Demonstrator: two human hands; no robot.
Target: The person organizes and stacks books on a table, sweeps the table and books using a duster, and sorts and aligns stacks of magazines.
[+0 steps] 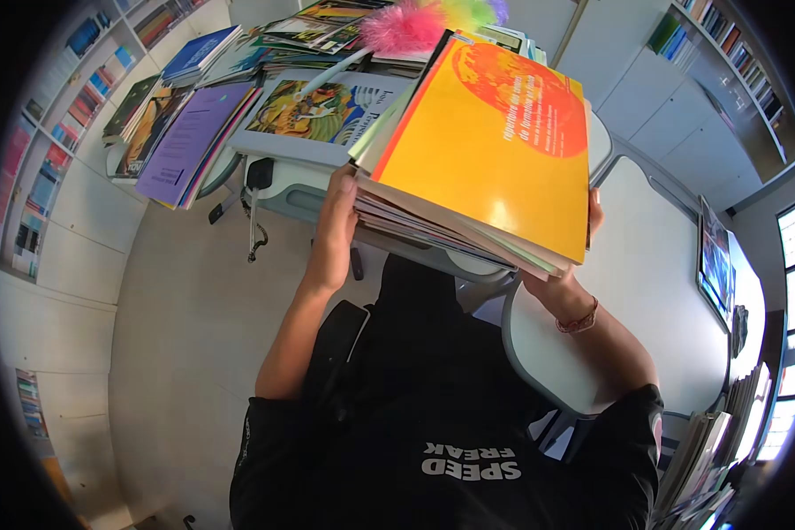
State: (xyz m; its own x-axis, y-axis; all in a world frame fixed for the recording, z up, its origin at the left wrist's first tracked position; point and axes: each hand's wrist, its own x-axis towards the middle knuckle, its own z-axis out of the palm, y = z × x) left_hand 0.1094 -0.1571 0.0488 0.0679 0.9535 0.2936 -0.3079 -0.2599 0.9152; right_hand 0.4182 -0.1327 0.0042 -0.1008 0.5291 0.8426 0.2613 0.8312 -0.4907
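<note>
Between my two hands is a thick stack of books [468, 150], topped by a yellow one with an orange-red round print. My left hand [334, 228] presses along the stack's left side, its thumb near the upper edge. Under the near right corner, my right hand [561, 287] supports the stack, with fingertips showing at its right side. Most of the right fingers are hidden beneath the books. Just beyond the left hand, a large book with a colourful picture cover [314, 115] lies on the table.
A purple booklet pile [190, 146] and a blue book [201, 53] are at the table's left. A rainbow feather duster [406, 28] lies on books behind. To the right stands a white table [627, 309] with a framed picture [715, 256]. Bookshelves [71, 115] line the walls.
</note>
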